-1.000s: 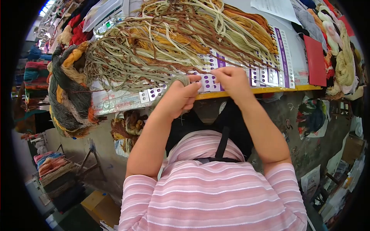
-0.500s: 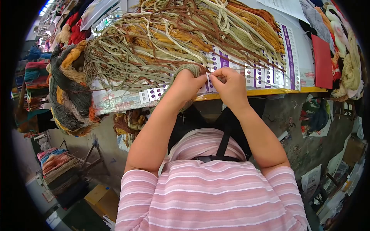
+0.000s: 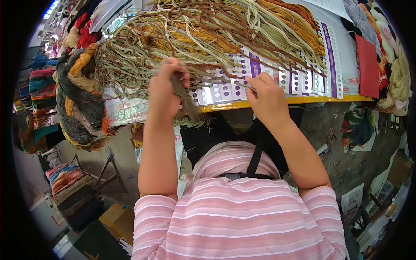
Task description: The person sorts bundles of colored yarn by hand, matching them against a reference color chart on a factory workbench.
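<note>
Tangle risk: left hand (image 3: 167,89) is clenched on an olive-grey yarn bundle (image 3: 186,102), its tail dangling toward 6 o'clock. Right hand (image 3: 268,97) pinches a taut strand (image 3: 216,78) over the punched thread card (image 3: 260,80); a hard tug may snag neighbouring skeins (image 3: 182,39) at 12 o'clock.

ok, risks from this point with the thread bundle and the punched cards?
1. The left hand lifts a grey-green thread bundle whose loose tail hangs past the table edge; strands may slip out.
2. The right hand pinches one taut strand at the punched cards; it could snag neighbouring threads or shift a card.
</note>
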{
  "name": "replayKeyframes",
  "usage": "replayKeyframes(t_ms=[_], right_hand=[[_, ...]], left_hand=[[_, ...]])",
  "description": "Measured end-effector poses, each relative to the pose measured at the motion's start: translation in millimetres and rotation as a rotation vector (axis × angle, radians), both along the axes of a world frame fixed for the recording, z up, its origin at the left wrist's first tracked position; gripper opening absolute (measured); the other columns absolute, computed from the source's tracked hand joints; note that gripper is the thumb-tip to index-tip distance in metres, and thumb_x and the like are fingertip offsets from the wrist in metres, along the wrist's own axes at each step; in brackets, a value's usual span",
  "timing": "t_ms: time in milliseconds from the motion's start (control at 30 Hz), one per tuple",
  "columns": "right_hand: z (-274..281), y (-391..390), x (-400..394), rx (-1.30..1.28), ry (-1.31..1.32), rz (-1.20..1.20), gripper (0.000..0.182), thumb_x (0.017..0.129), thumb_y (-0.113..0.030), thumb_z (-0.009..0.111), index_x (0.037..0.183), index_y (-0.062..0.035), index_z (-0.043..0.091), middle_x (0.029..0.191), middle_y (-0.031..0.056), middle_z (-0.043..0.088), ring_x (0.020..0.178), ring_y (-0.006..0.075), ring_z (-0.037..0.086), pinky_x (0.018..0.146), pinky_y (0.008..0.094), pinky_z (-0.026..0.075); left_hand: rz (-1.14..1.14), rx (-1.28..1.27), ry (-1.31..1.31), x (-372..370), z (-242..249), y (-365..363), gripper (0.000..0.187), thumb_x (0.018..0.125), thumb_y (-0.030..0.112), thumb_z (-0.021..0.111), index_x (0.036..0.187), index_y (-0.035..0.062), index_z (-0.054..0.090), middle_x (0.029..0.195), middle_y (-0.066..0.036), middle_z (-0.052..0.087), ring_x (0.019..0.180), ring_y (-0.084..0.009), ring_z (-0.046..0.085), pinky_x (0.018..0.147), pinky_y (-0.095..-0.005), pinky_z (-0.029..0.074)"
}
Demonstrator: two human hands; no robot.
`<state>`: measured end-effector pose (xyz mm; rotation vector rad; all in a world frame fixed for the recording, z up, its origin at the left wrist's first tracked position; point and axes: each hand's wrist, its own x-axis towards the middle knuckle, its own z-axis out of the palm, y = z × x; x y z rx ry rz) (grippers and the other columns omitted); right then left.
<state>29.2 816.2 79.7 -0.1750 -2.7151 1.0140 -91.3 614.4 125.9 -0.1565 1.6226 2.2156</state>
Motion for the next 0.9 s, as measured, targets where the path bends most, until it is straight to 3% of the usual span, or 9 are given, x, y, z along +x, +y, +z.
replayKeyframes(t_ms=[167,233,300,400,500,633,733,800,900], right_hand=[[4,-3,-4,0.212,0.059,0.038,0.005,0.076,-0.008,0.061,0.078,-0.0044,0.058,0.085,0.0096,0.055,0.071,0.0287,0.059,0.063,0.0386,0.049],[0,-2,-10,0.298,0.179,0.059,0.006,0.075,-0.007,0.061,0.075,-0.0054,0.056,0.085,0.0097,0.055,0.069,0.0295,0.058,0.061,0.0391,0.048],[-1,2,-15,0.122,0.22,0.056,0.005,0.078,-0.007,0.06,0.077,-0.0046,0.055,0.078,0.0086,0.054,0.065,0.0265,0.057,0.059,0.0369,0.047],[7,4,-17,-0.401,-0.015,0.004,0.007,0.082,-0.007,0.058,0.086,-0.0033,0.055,0.07,0.0069,0.052,0.061,0.0207,0.054,0.059,0.0334,0.044],[16,10,-20,-0.84,-0.263,0.0,0.014,0.085,-0.009,0.057,0.096,-0.0026,0.053,0.065,0.0061,0.052,0.06,0.0164,0.052,0.059,0.0303,0.042],[11,14,-19,-0.786,-0.301,0.139,0.023,0.083,-0.009,0.058,0.104,-0.0031,0.051,0.068,0.0067,0.057,0.06,0.0174,0.053,0.058,0.0308,0.041],[-2,15,-20,-0.539,-0.276,0.147,0.023,0.081,-0.009,0.058,0.102,-0.0031,0.052,0.066,0.0064,0.056,0.058,0.02,0.053,0.058,0.0333,0.042],[-2,12,-21,-0.45,-0.265,0.094,0.023,0.079,-0.009,0.059,0.101,-0.0035,0.053,0.064,0.0063,0.056,0.059,0.0215,0.054,0.059,0.0347,0.042],[0,8,-21,-0.399,-0.274,0.042,0.022,0.079,-0.01,0.06,0.1,-0.004,0.055,0.063,0.0064,0.056,0.06,0.0227,0.056,0.06,0.0358,0.043]], left_hand=[[-0.04,0.577,-0.212,1,0,-11,0.004,0.088,0.01,0.051,0.088,0.0058,0.051,0.087,-0.011,0.061,0.074,-0.0175,0.061,0.072,-0.0315,0.053],[-0.078,0.508,-0.212,5,-7,-6,0.003,0.088,0.008,0.052,0.09,0.0051,0.051,0.098,-0.016,0.062,0.075,-0.0185,0.063,0.069,-0.0298,0.054],[-0.227,0.452,-0.155,5,-10,7,0.006,0.086,0.001,0.053,0.09,0.0045,0.049,0.113,-0.025,0.061,0.074,-0.0196,0.067,0.061,-0.0259,0.055],[-0.505,0.162,-0.063,15,-10,38,0.014,0.085,-0.006,0.054,0.087,0.005,0.045,0.098,-0.018,0.062,0.069,-0.0166,0.067,0.049,-0.0218,0.052],[-0.653,-0.187,-0.01,22,-21,55,0.017,0.084,-0.004,0.058,0.081,0.0061,0.044,0.085,-0.01,0.061,0.068,-0.0144,0.065,0.052,-0.0233,0.051],[-0.435,-0.28,0.185,12,-19,40,0.02,0.084,0.001,0.06,0.074,0.0092,0.044,0.068,-0.002,0.054,0.062,-0.0121,0.057,0.058,-0.025,0.048],[-0.273,-0.183,0.163,-20,8,-6,0.022,0.085,0.011,0.061,0.068,0.0126,0.047,0.057,0.004,0.045,0.047,-0.006,0.042,0.043,-0.0201,0.033],[-0.083,-0.178,0.136,-57,31,-56,0.018,0.083,0.011,0.064,0.07,0.0123,0.052,0.055,0.005,0.04,0.043,-0.0037,0.033,0.039,-0.0197,0.023],[0.204,-0.164,0.183,-107,66,-127,0.016,0.088,0.009,0.06,0.076,0.011,0.049,0.06,0.006,0.039,0.046,-0.0031,0.031,0.04,-0.0197,0.021]])
